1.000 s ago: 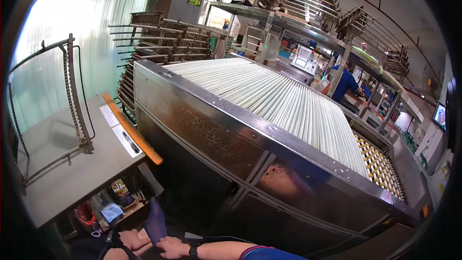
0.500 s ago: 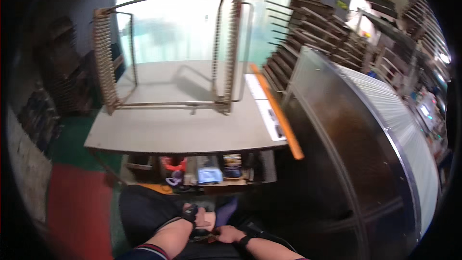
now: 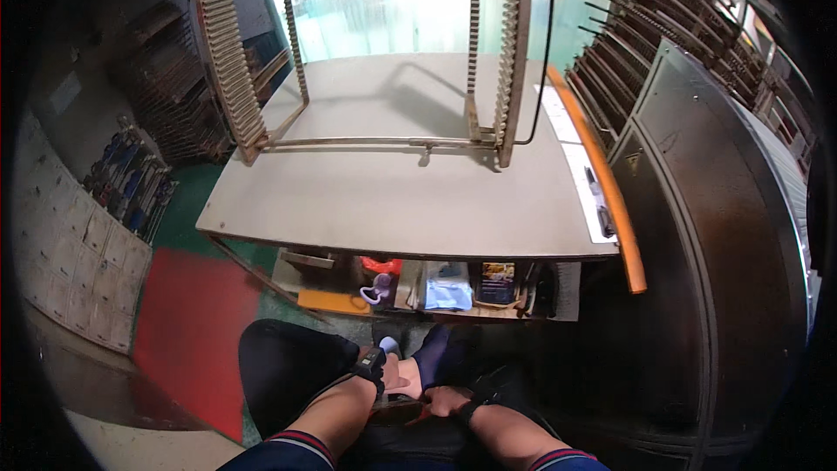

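At the lower middle, my left hand [image 3: 389,372] lies by a bare ankle [image 3: 407,378], with a dark watch [image 3: 370,363] on its wrist. Its fingers blend with the skin behind, so their grip is unclear. My right hand [image 3: 445,400], with a black band on the wrist, is closed with curled fingers beside the same ankle. Its fingertips meet a dark brownish thing [image 3: 397,412] whose kind I cannot make out. A navy sock-like cloth [image 3: 433,351] extends beyond the ankle. My black-clothed knee [image 3: 292,371] is bent out to the left.
Ahead stands a grey table [image 3: 392,196] bearing a slotted metal rack [image 3: 349,141]. Along its right edge lie an orange strip [image 3: 610,192] and papers [image 3: 577,161]. Goods fill the shelf [image 3: 405,298] below. A dark metal cabinet [image 3: 697,209] stands right; lockers [image 3: 83,262] stand left.
The view has tilted down and turned left, so table and rack sit higher and further right. Both hands remain at the ankle.
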Available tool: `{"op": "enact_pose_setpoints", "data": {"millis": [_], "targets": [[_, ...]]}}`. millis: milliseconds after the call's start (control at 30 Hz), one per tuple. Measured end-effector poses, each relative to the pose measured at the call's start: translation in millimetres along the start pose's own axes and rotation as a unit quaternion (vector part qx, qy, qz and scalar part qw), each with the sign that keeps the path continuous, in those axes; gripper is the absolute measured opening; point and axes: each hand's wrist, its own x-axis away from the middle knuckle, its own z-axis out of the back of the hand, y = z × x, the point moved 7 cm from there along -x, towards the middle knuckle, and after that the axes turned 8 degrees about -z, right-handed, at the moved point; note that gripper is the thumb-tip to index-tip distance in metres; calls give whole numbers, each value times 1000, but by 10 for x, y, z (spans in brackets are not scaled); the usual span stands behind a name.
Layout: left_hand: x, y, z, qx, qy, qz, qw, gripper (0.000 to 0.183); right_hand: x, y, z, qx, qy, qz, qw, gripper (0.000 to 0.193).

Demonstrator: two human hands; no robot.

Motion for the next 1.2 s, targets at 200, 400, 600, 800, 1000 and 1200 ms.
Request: {"op": "enact_pose_setpoints", "data": {"millis": [200, 400, 600, 800, 1000, 1200], "targets": [[123, -327, -234, 40, 7, 36, 999, 89, -132, -357, -12, 17, -42, 0, 999, 75], [95, -590, -275, 47, 8, 74, 996, 95, -442, -362, -43, -82, -91, 18, 992, 76], [177, -764, -421, 60, -22, 116, 991, 85, -392, -599, 58, -150, -164, 23, 975, 74], [333, -882, -330, 76, 3, 115, 990, 86, -501, -748, 118, -284, -149, -10, 947, 66], [405, -1233, -119, 32, 32, 188, 981, 64, -756, -975, 620, -192, 25, 11, 981, 42], [369, -1458, 151, 52, 2, 187, 981, 61, -1261, -1009, 690, -141, 99, 29, 985, 49]]}}
